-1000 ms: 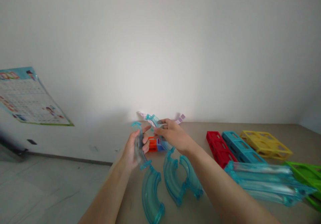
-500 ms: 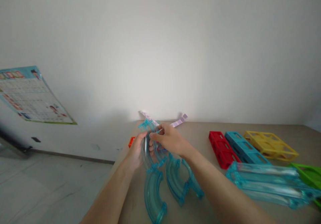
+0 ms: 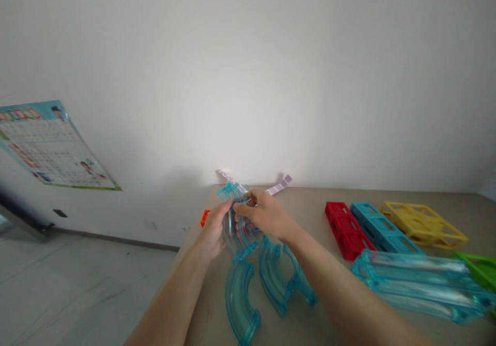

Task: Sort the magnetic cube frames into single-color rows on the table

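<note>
Both my hands are closed on a clear teal curved track piece (image 3: 231,235) above the far left part of the table. My left hand (image 3: 213,232) grips its left side, thumb on top. My right hand (image 3: 267,214) pinches at its right side, with the fingertips partly hidden. Just below the held piece, a second curved track piece (image 3: 237,292) lies on the table; whether the two touch I cannot tell. More curved track (image 3: 270,276) lies to the right, partly behind my right forearm.
Red (image 3: 346,230), blue (image 3: 382,227) and yellow (image 3: 422,224) frame blocks lie at right, near a stack of clear straight tracks (image 3: 422,284) and a green frame (image 3: 478,271). An orange block (image 3: 204,217) sits at the table's left edge. A purple patterned strip (image 3: 279,185) is by the wall.
The view has shifted slightly, so things appear a little further right. Both hands keep their hold on the curved track piece with hardly any movement.
</note>
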Demonstrator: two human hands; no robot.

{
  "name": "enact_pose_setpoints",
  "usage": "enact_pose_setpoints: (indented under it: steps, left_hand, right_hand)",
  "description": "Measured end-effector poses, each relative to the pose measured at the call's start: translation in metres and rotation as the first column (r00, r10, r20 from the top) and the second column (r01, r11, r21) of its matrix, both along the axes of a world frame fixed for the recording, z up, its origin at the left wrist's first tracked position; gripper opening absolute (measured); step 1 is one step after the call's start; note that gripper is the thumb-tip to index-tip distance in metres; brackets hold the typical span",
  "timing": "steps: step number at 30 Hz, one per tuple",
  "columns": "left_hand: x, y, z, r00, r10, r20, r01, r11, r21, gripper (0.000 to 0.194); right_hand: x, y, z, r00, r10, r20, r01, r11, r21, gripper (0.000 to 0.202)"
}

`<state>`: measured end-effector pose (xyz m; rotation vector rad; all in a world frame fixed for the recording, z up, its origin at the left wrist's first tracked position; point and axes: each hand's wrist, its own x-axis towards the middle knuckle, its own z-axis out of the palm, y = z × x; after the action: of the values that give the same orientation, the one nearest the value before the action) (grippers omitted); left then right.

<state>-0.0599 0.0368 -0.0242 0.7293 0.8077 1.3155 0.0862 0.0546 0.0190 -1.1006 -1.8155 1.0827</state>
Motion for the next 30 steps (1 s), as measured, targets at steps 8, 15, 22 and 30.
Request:
enact_pose_setpoints:
  steps: [8, 15, 22, 30]
  left_hand:
    - [-0.002, -0.001, -0.001, 0.990, -0.133, 0.049, 0.117, 0.961, 0.250, 0.023]
    - [-0.012, 0.008, -0.005, 0.968, -0.010, 0.249, -0.021, 0.992, 0.124, 0.020]
    - [-0.021, 0.013, -0.005, 0.945, 0.067, 0.319, -0.078, 0.997, 0.023, 0.030]
    - [-0.020, 0.008, -0.004, 0.934, -0.009, 0.357, 0.002, 1.000, 0.020, 0.032]
  right_hand:
    - [0.004, -0.006, 0.018, 0.994, -0.110, 0.025, 0.106, 0.985, 0.134, 0.029]
    - [0.001, -0.021, 0.022, 0.987, -0.031, 0.158, -0.007, 0.972, 0.233, 0.031]
    - [0.001, -0.051, 0.031, 0.889, -0.031, 0.457, -0.154, 0.919, 0.362, 0.034]
    - [0.011, -0.077, 0.037, 0.673, -0.136, 0.727, -0.237, 0.891, 0.387, 0.027]
